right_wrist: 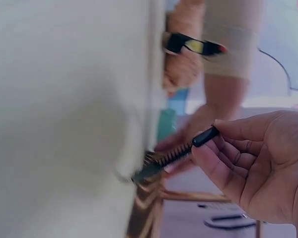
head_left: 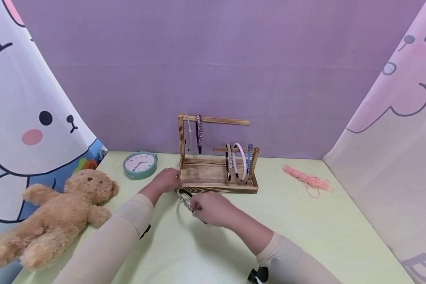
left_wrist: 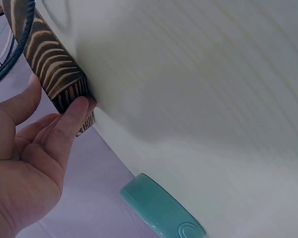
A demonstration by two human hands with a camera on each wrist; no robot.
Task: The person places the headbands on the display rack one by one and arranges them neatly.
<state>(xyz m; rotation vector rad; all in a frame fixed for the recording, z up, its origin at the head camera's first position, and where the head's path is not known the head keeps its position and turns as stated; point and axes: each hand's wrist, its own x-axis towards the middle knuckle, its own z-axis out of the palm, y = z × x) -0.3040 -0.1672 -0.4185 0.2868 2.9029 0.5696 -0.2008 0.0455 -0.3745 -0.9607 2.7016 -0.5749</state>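
At the front left corner of a wooden headband stand [head_left: 220, 190], my left hand [head_left: 167, 179] grips the wood. The left wrist view has its thumb and fingers on either side of the dark-grained corner [left_wrist: 52, 62]. My right hand [head_left: 213, 209] pinches a glittery headband [head_left: 184, 200] by one black end [right_wrist: 205, 137], just in front of the stand. Small comb teeth line the band's inner side. Two headbands hang on the upper bar, one thin and pale [head_left: 189, 134], one purple and sparkly [head_left: 199, 134]. On the lower bar hang several others, including a blue one [head_left: 250, 159].
Left of the stand lies a teal clock [head_left: 139, 165]. A brown teddy bear [head_left: 67, 205] lies along the table's left edge. A bundle of pink yarn [head_left: 309, 178] is on the right side. Behind the table [head_left: 340, 236] hangs a purple cloth [head_left: 213, 71].
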